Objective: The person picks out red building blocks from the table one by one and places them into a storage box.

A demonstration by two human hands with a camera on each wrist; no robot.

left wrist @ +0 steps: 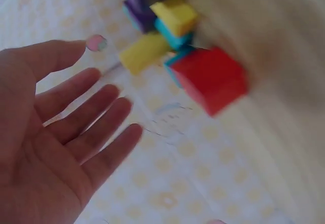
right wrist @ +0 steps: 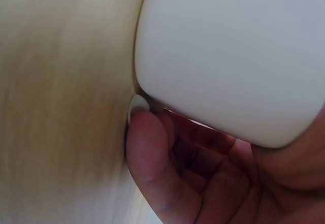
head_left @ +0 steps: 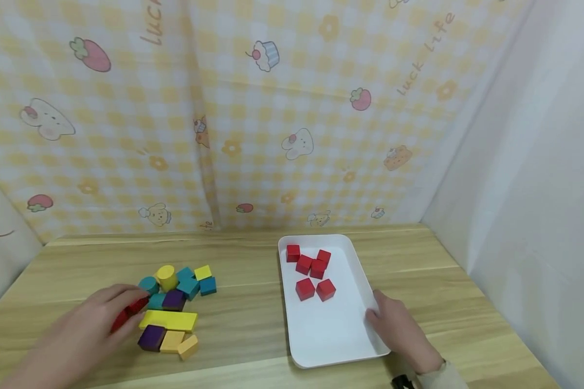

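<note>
My left hand [head_left: 92,324] reaches over red blocks [head_left: 120,321] at the left of the pile and partly hides them. In the left wrist view its fingers are spread and relaxed, apart from a red block [left wrist: 210,84]. Beside it are a yellow bar [head_left: 175,320], purple blocks [head_left: 152,338], teal blocks [head_left: 188,288] and a yellow cylinder [head_left: 167,277]. My right hand [head_left: 400,327] grips the right side of a white tray [head_left: 331,343], thumb over the rim. In the right wrist view its curled fingers [right wrist: 147,142] lie by the tray wall. Several red cubes [head_left: 305,289] lie in the tray's far half.
The wooden table [head_left: 243,319] ends at a checked cloth [head_left: 258,178] behind. A white wall [head_left: 530,189] stands at the right. Small pale-orange blocks [head_left: 188,347] lie at the near side of the pile.
</note>
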